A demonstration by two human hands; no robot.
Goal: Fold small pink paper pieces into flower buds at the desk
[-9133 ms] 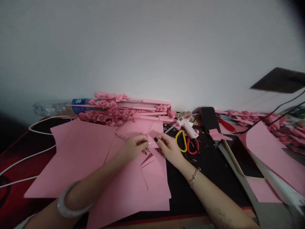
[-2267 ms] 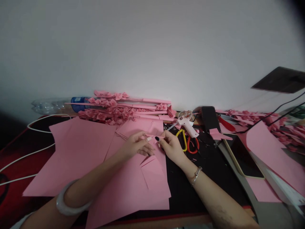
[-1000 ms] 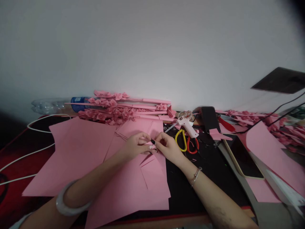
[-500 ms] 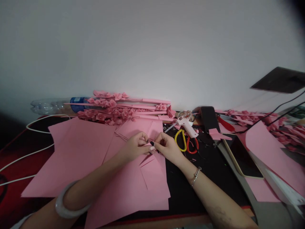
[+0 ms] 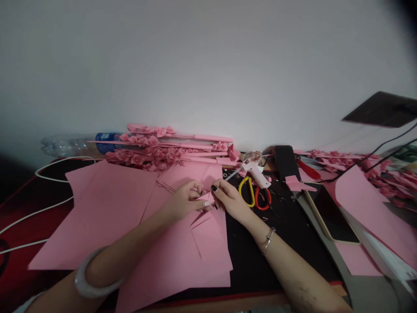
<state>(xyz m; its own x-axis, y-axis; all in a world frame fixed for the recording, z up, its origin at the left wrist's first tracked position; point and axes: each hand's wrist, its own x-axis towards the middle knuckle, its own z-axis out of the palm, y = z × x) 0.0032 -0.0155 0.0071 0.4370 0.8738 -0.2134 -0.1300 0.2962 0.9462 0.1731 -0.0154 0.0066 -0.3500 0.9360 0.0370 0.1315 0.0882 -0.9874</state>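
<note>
A small folded piece of pink paper [image 5: 207, 198] is pinched between the thumb and fingers of my left hand [image 5: 186, 201]. Just to its right, my right hand [image 5: 227, 196] has its thumb and curled fingers at the paper's edge; whether they grip it is hard to see. Beneath both hands lie large pink paper sheets [image 5: 182, 261], with a smaller folded pink piece [image 5: 208, 237] on top. Close beyond my right hand are a white glue gun [image 5: 256, 173] and scissors with one yellow and one red handle [image 5: 246, 192].
Pink paper flowers [image 5: 153, 152] on long stems lie along the wall beside a clear plastic bottle [image 5: 68, 145]. To the right are a black box-like object [image 5: 286, 161], a tablet or phone [image 5: 335, 215] and more pink paper [image 5: 371, 208]. White cable [image 5: 39, 208] loops at left.
My right thumb has drawn back slightly to the right from my left thumb, so more of the folded paper shows. My left hand has hardly moved.
</note>
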